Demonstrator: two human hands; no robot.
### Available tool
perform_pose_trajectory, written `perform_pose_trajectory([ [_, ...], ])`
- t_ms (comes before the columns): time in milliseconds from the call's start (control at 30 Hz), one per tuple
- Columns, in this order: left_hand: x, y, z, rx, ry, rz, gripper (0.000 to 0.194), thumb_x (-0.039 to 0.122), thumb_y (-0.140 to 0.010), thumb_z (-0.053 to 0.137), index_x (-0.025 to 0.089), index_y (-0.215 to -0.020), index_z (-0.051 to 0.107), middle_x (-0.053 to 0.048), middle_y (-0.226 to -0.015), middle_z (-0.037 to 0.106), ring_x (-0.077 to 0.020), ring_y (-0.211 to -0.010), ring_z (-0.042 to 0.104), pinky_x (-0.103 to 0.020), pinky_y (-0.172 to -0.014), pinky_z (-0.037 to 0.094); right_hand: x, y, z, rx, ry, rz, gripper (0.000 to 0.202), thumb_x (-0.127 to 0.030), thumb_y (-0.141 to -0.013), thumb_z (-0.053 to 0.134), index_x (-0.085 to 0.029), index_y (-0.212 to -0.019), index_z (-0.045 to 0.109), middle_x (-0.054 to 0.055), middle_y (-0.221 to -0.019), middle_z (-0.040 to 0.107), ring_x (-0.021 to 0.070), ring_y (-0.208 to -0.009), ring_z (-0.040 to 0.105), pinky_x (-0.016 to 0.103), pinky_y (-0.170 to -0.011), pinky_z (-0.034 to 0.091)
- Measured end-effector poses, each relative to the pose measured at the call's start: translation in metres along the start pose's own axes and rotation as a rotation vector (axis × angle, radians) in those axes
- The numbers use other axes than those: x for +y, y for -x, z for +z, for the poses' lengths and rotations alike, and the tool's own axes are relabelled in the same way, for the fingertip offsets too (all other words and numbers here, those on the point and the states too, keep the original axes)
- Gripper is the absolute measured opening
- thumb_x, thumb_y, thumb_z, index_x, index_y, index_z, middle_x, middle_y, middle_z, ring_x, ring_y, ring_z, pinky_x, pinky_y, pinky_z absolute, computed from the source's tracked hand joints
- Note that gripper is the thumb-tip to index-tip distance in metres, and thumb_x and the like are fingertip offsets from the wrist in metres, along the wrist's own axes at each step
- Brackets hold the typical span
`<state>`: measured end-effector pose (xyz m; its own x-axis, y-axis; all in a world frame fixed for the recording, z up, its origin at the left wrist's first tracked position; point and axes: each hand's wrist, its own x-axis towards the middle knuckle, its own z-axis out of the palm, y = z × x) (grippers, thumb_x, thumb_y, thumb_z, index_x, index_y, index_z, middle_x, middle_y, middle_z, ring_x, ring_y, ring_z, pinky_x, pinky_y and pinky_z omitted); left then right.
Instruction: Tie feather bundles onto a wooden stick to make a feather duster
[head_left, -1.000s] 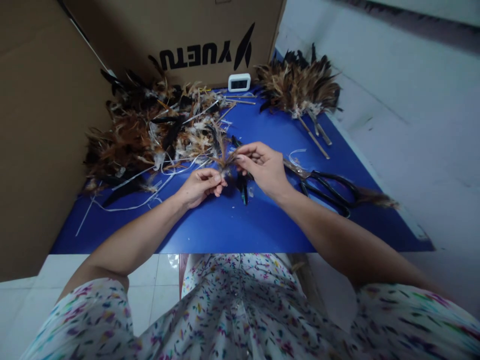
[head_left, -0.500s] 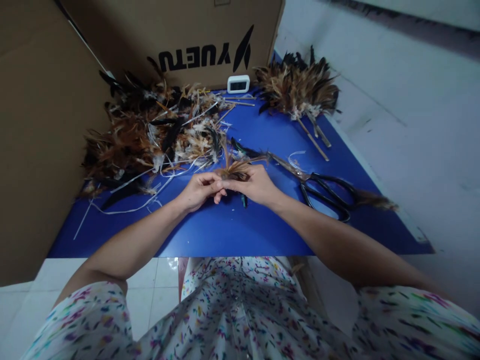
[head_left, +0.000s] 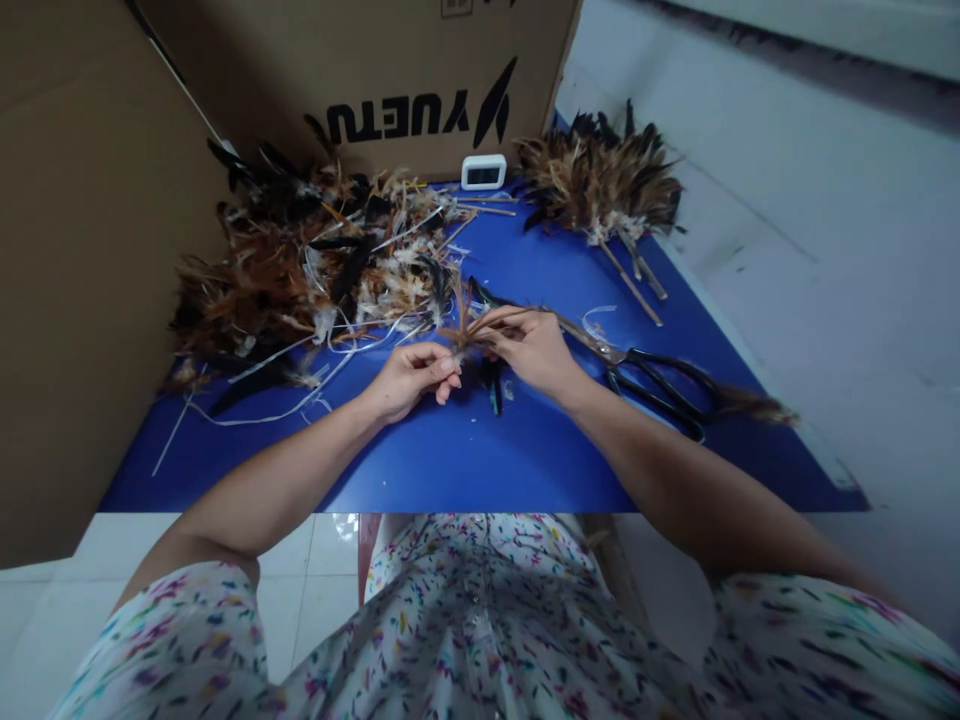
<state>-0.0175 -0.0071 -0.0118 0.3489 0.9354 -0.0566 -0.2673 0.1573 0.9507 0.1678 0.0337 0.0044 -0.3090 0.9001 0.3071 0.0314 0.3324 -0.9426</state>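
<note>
A small bunch of brown feathers (head_left: pixel 463 322) stands between my two hands over the blue table. My left hand (head_left: pixel 414 380) is closed, thumb and forefinger pinching the pale base of the bunch. From the other side my right hand (head_left: pixel 538 348) pinches the brown feathers that fan out to the right, its fingers bent and partly hidden. Just below the hands, a dark feather (head_left: pixel 493 388) lies on the tabletop. Black-handled scissors (head_left: pixel 660 375) rest to the right of my right hand, blades pointing towards it.
A large heap of loose feathers (head_left: pixel 285 265) with white strips covers the left of the blue table (head_left: pixel 480 465). At the back stand a white digital clock (head_left: pixel 484 172) and a cardboard box (head_left: pixel 375 60). Feather dusters with stick handles (head_left: pixel 604 180) lie back right, beside the wall.
My right hand has drawn back to the right and up from my left hand, so more of the feather bunch shows. My left hand keeps its pinch. The view has shifted slightly.
</note>
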Motion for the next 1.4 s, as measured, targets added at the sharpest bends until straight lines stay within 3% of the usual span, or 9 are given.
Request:
perform_pose_trajectory([
  [133,-0.001,0.0,0.0,-0.003,0.004,0.006,0.039,0.044,-0.064,0.085,0.012,-0.071,0.064,0.0,-0.062,0.068,-0.0061,-0.044,0.057,-0.018,-0.044,0.046,0.003,-0.001,-0.001,0.064,0.025,0.049,0.03,-0.047,-0.071,0.08,-0.018,-0.071,0.072,0.008,-0.084,0.073,0.0137,-0.058,0.059,0.031,-0.056,0.053],
  [333,-0.001,0.0,0.001,-0.015,0.015,0.002,0.039,0.043,-0.064,0.086,0.011,-0.071,0.064,0.0,-0.061,0.068,-0.0063,-0.044,0.057,-0.018,-0.044,0.047,0.003,-0.003,-0.007,0.115,0.093,0.014,0.013,-0.032,-0.076,0.076,-0.02,-0.08,0.072,0.004,-0.077,0.071,0.0147,-0.065,0.062,0.03,-0.064,0.053],
  [533,0.0,-0.001,0.002,-0.017,0.013,-0.006,0.04,0.044,-0.063,0.086,0.011,-0.071,0.064,0.0,-0.061,0.068,-0.0061,-0.044,0.057,-0.018,-0.044,0.047,-0.002,-0.011,-0.017,0.195,0.135,0.018,0.016,-0.035,-0.079,0.071,-0.019,-0.083,0.07,-0.001,-0.064,0.063,0.0116,-0.056,0.057,0.027,-0.056,0.049],
  [733,0.0,-0.001,0.002,-0.024,0.014,-0.01,0.041,0.045,-0.063,0.086,0.011,-0.072,0.064,0.0,-0.061,0.067,-0.006,-0.045,0.057,-0.018,-0.044,0.047,-0.009,-0.024,-0.025,0.23,0.142,0.006,0.013,-0.031,-0.076,0.072,-0.02,-0.083,0.069,-0.001,-0.067,0.063,0.0111,-0.055,0.056,0.026,-0.054,0.049],
  [867,-0.001,0.0,0.002,-0.033,0.009,-0.012,0.042,0.046,-0.063,0.085,0.011,-0.072,0.064,0.0,-0.061,0.067,-0.0061,-0.045,0.057,-0.018,-0.044,0.047,-0.01,-0.048,-0.031,0.201,0.29,0.0,0.012,-0.027,-0.077,0.068,-0.019,-0.086,0.07,0.001,-0.071,0.066,0.0136,-0.059,0.06,0.029,-0.06,0.052],
  [1000,-0.002,-0.001,0.0,-0.028,-0.01,-0.019,0.043,0.047,-0.063,0.085,0.011,-0.072,0.063,-0.001,-0.061,0.068,-0.0066,-0.045,0.057,-0.019,-0.044,0.047,0.003,-0.087,-0.036,0.161,0.659,-0.008,0.017,-0.021,-0.077,0.064,-0.017,-0.091,0.073,0.005,-0.084,0.073,0.0188,-0.076,0.067,0.034,-0.077,0.054],
  [1133,-0.005,-0.001,-0.001,-0.035,-0.009,-0.029,0.043,0.047,-0.065,0.084,0.011,-0.074,0.063,-0.002,-0.062,0.068,-0.0067,-0.045,0.058,-0.019,-0.045,0.047,0.026,-0.125,-0.038,0.081,0.99,0.098,0.022,-0.017,-0.08,0.063,-0.014,-0.098,0.075,0.009,-0.098,0.075,0.0243,-0.093,0.069,0.036,-0.09,0.052],
  [1300,-0.005,-0.001,-0.002,-0.046,0.017,-0.031,0.041,0.046,-0.066,0.083,0.011,-0.072,0.064,-0.002,-0.063,0.068,-0.0066,-0.045,0.059,-0.019,-0.045,0.048,0.054,-0.155,-0.035,0.01,1.127,0.241,0.021,-0.024,-0.082,0.065,-0.011,-0.096,0.075,0.016,-0.106,0.073,0.0303,-0.104,0.066,0.042,-0.095,0.051],
  [1400,-0.004,-0.001,-0.001,-0.045,0.031,-0.032,0.04,0.046,-0.067,0.083,0.011,-0.072,0.065,-0.002,-0.062,0.068,-0.0065,-0.045,0.059,-0.019,-0.045,0.048,0.067,-0.164,-0.031,-0.036,1.127,0.25,0.014,-0.021,-0.083,0.064,-0.012,-0.089,0.073,0.018,-0.108,0.071,0.0306,-0.106,0.066,0.044,-0.099,0.049],
])
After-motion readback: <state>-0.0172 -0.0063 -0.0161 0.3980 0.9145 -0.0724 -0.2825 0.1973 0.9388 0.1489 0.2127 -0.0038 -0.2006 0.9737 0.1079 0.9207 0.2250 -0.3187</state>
